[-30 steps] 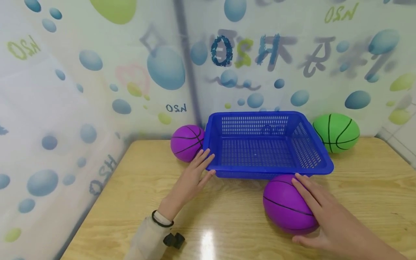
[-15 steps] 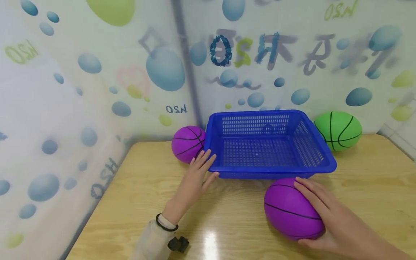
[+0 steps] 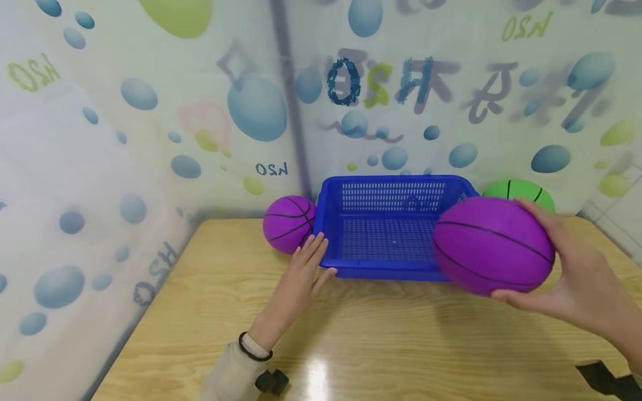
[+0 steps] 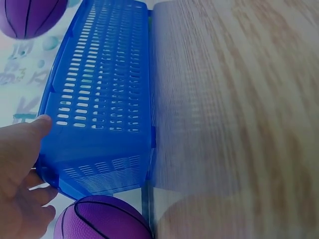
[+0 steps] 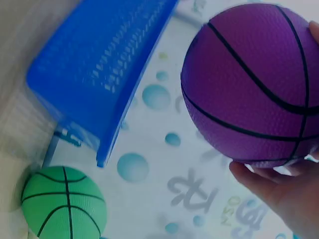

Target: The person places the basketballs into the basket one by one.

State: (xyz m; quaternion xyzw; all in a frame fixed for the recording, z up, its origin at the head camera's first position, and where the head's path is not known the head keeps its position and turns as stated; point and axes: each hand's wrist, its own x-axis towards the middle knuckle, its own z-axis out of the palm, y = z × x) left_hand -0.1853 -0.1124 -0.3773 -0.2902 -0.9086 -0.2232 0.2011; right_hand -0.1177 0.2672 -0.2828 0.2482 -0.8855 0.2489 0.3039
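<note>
My right hand (image 3: 584, 273) grips a purple toy basketball (image 3: 494, 245) off the table, in front of the basket's right side. The right wrist view shows the held basketball (image 5: 254, 84) large, with fingers (image 5: 269, 184) beneath it. My left hand (image 3: 296, 278) rests at the front left corner of the blue perforated plastic basket (image 3: 386, 271), fingers fairly straight. In the left wrist view, the left thumb (image 4: 42, 124) touches the basket's rim. The basket's visible floor holds nothing; its right part is hidden behind the ball.
A second purple basketball (image 3: 288, 223) sits against the basket's left side. A green basketball (image 3: 524, 192), partly covered in the head view, sits to the right. The wooden table (image 3: 381, 340) meets a patterned curtain (image 3: 200, 72) behind and to the left.
My right hand has lifted the purple basketball from the table, up and to the right, so it now overlaps the basket's right side. My left hand stays at the basket's corner.
</note>
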